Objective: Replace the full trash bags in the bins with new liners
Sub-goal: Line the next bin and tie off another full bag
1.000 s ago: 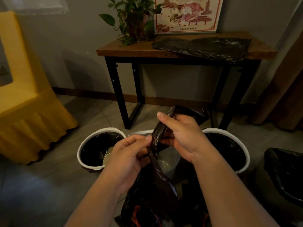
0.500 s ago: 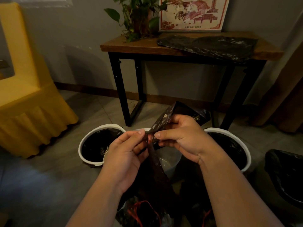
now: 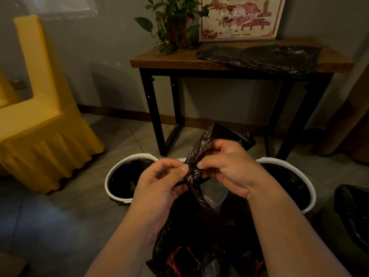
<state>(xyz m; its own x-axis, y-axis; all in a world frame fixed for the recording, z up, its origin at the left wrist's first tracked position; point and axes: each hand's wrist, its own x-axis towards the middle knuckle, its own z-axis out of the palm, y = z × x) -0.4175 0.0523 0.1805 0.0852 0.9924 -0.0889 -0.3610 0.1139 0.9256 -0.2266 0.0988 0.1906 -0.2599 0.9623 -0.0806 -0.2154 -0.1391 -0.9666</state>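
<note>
A full black trash bag (image 3: 197, 232) hangs in front of me, its twisted neck rising between my hands. My left hand (image 3: 161, 188) pinches the neck from the left. My right hand (image 3: 227, 166) grips the upper flap of the neck from the right. Three white-rimmed bins stand on the floor behind: the left bin (image 3: 113, 176) and the right bin (image 3: 307, 180) have black liners, and the middle bin (image 3: 215, 198) shows a pale bare inside. Flat new black liners (image 3: 259, 56) lie on the wooden table (image 3: 159, 60).
A potted plant (image 3: 173, 27) and a framed picture (image 3: 239, 17) stand on the table against the wall. A yellow-covered chair (image 3: 40, 126) is at the left. Another black bag (image 3: 353, 212) sits at the right edge, with a brown curtain (image 3: 351, 116) behind it.
My right hand has come down from above the bag's neck to the level of my left hand, thumbs now nearly meeting on the twisted plastic. The camera has shifted slightly.
</note>
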